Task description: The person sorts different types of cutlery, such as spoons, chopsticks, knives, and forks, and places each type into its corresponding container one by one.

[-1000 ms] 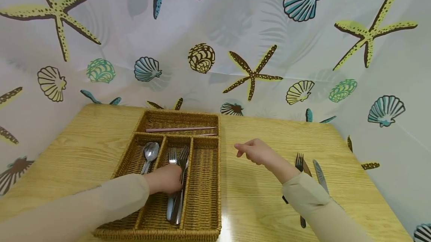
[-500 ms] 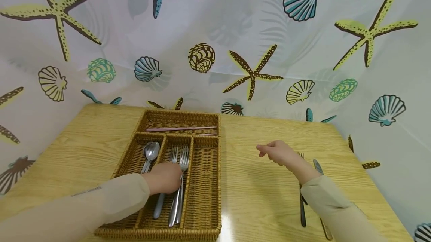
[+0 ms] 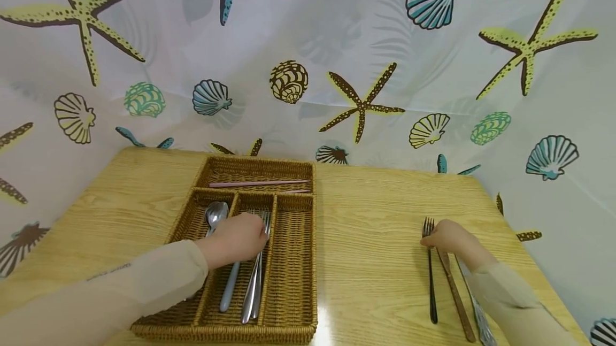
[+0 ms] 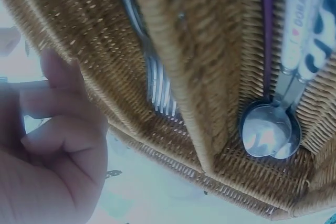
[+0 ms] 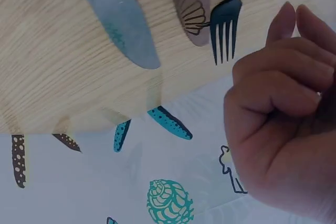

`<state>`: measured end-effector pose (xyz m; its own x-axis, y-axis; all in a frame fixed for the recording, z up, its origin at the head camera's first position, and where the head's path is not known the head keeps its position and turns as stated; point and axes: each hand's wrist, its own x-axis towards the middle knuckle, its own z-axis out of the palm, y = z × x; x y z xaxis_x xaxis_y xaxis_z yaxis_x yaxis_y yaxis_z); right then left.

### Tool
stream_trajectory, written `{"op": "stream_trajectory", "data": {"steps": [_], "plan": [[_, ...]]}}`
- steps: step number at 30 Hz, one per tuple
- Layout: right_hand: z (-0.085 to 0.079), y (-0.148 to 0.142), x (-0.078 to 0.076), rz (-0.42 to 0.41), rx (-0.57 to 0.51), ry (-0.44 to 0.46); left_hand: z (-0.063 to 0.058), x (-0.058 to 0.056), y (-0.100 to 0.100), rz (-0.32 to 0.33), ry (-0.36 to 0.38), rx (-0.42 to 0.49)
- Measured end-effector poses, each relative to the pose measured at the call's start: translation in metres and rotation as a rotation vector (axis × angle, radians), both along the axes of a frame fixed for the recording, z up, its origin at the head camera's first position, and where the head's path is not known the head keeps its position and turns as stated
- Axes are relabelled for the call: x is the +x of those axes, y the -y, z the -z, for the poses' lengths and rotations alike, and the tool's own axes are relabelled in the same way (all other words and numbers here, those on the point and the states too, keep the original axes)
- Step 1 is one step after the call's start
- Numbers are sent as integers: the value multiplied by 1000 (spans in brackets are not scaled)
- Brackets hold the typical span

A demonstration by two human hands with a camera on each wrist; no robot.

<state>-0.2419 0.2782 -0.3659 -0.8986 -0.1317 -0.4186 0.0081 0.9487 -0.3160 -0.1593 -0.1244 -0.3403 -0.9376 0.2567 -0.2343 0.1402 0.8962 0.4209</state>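
My left hand [image 3: 238, 239] is over the fork section of a wicker cutlery tray [image 3: 291, 332], its fingers loosely curled with nothing visible between them in the left wrist view. Under it lie a fork with a pale blue handle [image 3: 230, 288] and silver forks [image 3: 252, 295]; their tines show in the left wrist view. On the right, my right hand [image 3: 452, 239] is low over the table, fingertips at the neck of a black fork [image 3: 432, 295]. The right wrist view shows that fork [image 5: 226, 30] beside the hand, with thumb and forefinger apart. A brownish knife [image 3: 454, 298] lies alongside.
A silver knife [image 3: 483, 324] lies partly under my right sleeve. Spoons [image 4: 268, 129] fill the tray's left section, and pink chopsticks [image 3: 260, 183] lie in the back one. A shell-print cloth [image 3: 308, 30] hangs behind the wooden table [image 3: 366, 196].
My right hand has moved right and down to the black fork. My left hand has risen slightly and shifted right; the pale blue handle has swung left, and the silver forks lie in the tray.
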Motion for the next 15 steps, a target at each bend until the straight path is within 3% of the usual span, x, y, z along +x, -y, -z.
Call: {"op": "stream_trajectory", "data": {"steps": [4,15], "plan": [[6,-10,3,-13,60,29,-3,3,-2,-22,-1,26],[27,-18,0,13,-65,93,-5,8,-7,-42,-19,88]]}}
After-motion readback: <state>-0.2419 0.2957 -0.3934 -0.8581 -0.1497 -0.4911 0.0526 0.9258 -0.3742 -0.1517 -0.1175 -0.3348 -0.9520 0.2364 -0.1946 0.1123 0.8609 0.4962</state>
